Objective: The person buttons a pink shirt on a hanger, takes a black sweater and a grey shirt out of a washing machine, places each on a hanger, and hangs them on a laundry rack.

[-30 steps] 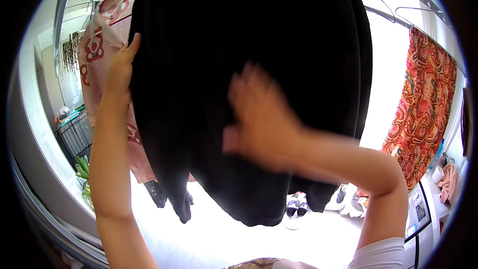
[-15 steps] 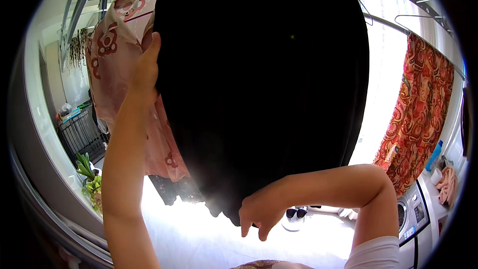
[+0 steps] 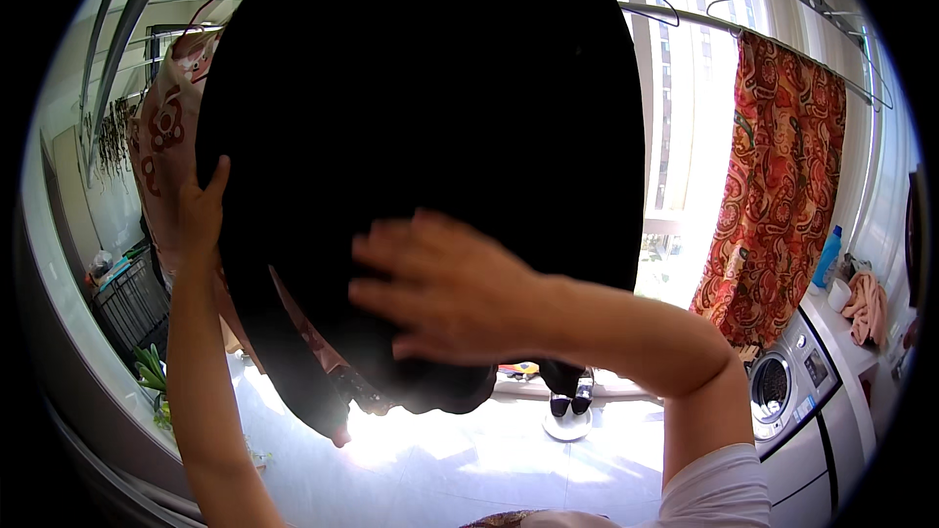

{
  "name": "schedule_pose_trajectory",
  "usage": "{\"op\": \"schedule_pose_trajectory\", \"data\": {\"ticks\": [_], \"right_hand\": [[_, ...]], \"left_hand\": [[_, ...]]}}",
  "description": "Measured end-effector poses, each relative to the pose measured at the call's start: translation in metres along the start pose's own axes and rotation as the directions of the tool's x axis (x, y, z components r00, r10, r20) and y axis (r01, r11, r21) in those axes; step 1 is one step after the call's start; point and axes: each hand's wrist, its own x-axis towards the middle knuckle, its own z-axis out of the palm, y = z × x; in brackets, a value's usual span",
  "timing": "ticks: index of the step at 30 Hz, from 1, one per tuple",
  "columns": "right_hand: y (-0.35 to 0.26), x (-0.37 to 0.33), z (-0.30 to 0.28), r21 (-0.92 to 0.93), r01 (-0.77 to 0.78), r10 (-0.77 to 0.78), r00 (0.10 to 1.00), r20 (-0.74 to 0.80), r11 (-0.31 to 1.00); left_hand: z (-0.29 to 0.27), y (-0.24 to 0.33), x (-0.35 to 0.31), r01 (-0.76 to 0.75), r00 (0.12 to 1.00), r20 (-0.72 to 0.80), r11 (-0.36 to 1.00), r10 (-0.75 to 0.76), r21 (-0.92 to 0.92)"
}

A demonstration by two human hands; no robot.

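Observation:
A large black garment [image 3: 421, 117] hangs in front of me, with a pale tag at its top middle. Its lower part divides, and a narrow gap shows toward the left. At its left edge is my left hand [image 3: 203, 215], thumb up along the cloth and the other fingers hidden behind it; it appears to grip the edge. My right hand [image 3: 440, 288] is spread open before the lower middle of the cloth, slightly blurred; whether it touches the fabric I cannot tell. Behind, to the left, hangs a pink garment with red flower shapes [image 3: 161, 127], partly covered.
A red paisley cloth [image 3: 773, 186] and wire hangers hang from the rail at right. Below are a washing machine [image 3: 773, 391], a blue bottle [image 3: 829, 256] and a pinkish cloth [image 3: 866, 308]. Black shoes [image 3: 571, 403] rest on a white round base. At left stands a green plant [image 3: 152, 372].
The black garment has shifted left in view, and its bottom has spread apart. My right hand has left the lower hem, risen up and left, and opened. My left hand sits lower along the edge.

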Motion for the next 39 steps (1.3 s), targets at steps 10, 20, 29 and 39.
{"op": "schedule_pose_trajectory", "data": {"ticks": [10, 20, 29, 39], "right_hand": [[-0.056, -0.209, 0.066, 0.124, -0.569, 0.087, 0.330, 0.940, 0.813], [0.067, -0.135, 0.028, 0.019, -0.749, 0.728, 0.638, -0.251, 0.663], [-0.126, -0.271, 0.100, -0.030, -0.885, 0.246, 0.096, 0.965, 0.465], [-0.082, -0.188, 0.131, 0.051, -0.708, 0.664, 0.683, 0.306, 0.705]], "left_hand": [[0.024, -0.007, 0.027, -0.141, 0.956, -0.209, 0.947, 0.206, 0.289], [0.022, -0.033, 0.014, -0.293, 0.925, -0.095, 0.848, 0.369, 0.443], [0.097, -0.123, -0.232, 0.406, 0.864, 0.467, 0.809, -0.189, -0.425], [0.162, -0.195, -0.369, 0.341, 0.896, 0.441, 0.726, -0.057, -0.598]]}}
